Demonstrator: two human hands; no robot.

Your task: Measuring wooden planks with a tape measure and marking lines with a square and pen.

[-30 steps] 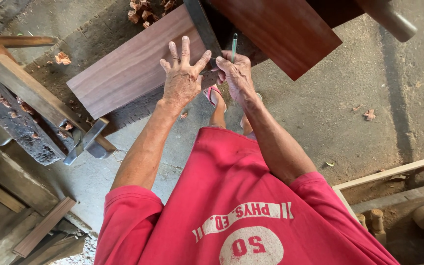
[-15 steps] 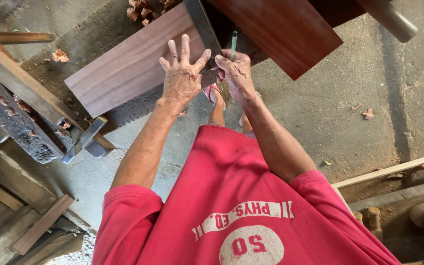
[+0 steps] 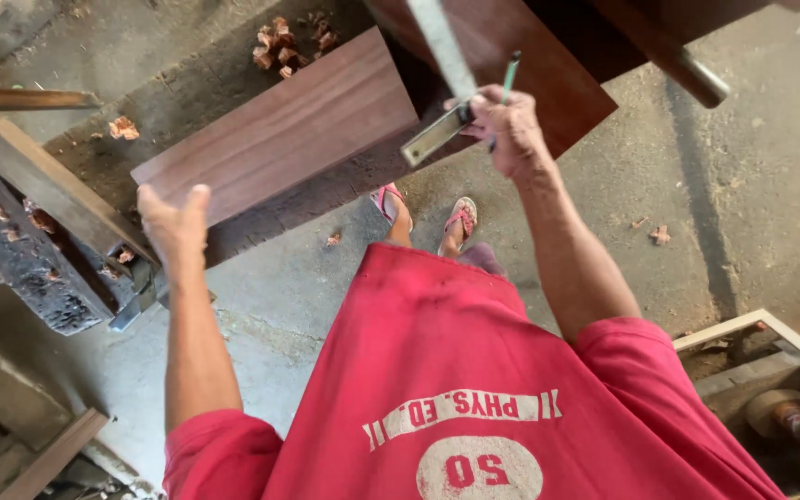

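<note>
Under both hands lies the reddish-brown wooden board (image 3: 275,125), the largest thing in reach. Its long axis runs from the lower left up toward the upper right, and its near left corner sits right at the left hand (image 3: 174,222). That hand is open, fingers loosely spread and thumb out, at or just over the board's lower left end; whether the palm presses on the wood or only hovers I cannot tell. It holds nothing.

Beyond the right hand (image 3: 506,130), farther up and to its right, a second, darker board (image 3: 548,56) overlaps the far end of the first. Left of the left hand stands a heavy wooden workbench block with a dark metal vise (image 3: 30,259), near but apart from the fingers.

The right hand is closed around two things at once: the stock of a metal try square (image 3: 437,134), whose long blade runs up and away from the knuckles toward the top edge, and a slim green pencil (image 3: 509,74) sticking up from the fist. The square's stock points down and left from the hand, toward the right end of the lighter board, so this hand is the nearer one to that end while the left hand is nearer the opposite end.

Below the right hand, on the concrete floor (image 3: 696,204), are feet in pink sandals (image 3: 460,222) and scattered wood chips (image 3: 289,42).
</note>
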